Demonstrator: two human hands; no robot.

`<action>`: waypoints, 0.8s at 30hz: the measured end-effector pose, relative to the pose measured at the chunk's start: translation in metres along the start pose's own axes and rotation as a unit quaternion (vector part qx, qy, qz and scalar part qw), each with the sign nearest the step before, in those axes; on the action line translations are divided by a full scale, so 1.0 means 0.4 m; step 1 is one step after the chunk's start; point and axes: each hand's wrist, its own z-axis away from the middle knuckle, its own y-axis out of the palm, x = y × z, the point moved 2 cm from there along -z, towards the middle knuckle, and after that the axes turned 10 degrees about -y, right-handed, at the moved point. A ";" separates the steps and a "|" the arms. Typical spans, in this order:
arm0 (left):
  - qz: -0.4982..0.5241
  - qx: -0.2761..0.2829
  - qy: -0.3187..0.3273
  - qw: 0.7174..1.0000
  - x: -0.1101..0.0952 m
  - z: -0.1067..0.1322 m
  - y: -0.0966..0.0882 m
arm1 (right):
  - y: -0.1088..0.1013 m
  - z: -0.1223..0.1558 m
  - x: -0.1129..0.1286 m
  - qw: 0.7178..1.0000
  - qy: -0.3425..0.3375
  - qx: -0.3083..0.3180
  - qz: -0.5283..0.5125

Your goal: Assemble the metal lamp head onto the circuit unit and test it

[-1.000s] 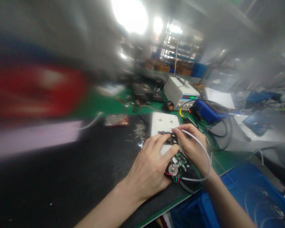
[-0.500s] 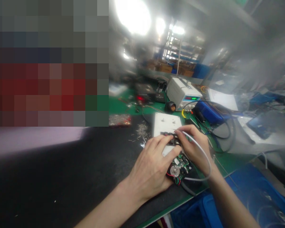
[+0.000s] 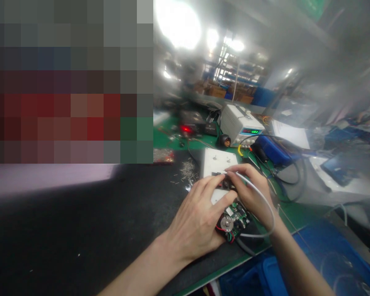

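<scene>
My left hand [image 3: 197, 218] rests on a white plate [image 3: 217, 164] with its fingers curled, the thumb against a green circuit board [image 3: 234, 220] that carries a round silver part and red and black wires. My right hand [image 3: 249, 189] pinches the end of a white cable [image 3: 267, 201] at a small black part [image 3: 223, 179] on the plate. The cable loops round my right wrist. Both hands meet over this assembly on the black mat [image 3: 111, 230].
A white power supply with a green display [image 3: 240, 123], a blue unit [image 3: 273, 150] with black cables, a device with a red light [image 3: 191, 123] and loose metal pins [image 3: 188, 168] lie behind. Blue bins [image 3: 327, 263] stand at the lower right. A blurred block covers the upper left.
The camera view has shifted slightly; my hands stay in the same place on the assembly, with the fingers working a little closer together.
</scene>
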 end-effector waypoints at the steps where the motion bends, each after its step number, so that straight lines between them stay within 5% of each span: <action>1: 0.000 -0.009 -0.007 1.000 0.000 0.002 -0.002 | 0.005 -0.001 0.000 1.000 0.013 -0.005 -0.028; 6: -0.008 -0.023 -0.017 1.000 0.002 0.001 -0.004 | 0.022 -0.005 0.000 0.995 0.014 -0.011 -0.098; 24: 0.011 -0.023 -0.008 1.000 0.009 0.001 -0.013 | 0.008 -0.025 0.029 0.991 -0.114 0.069 0.010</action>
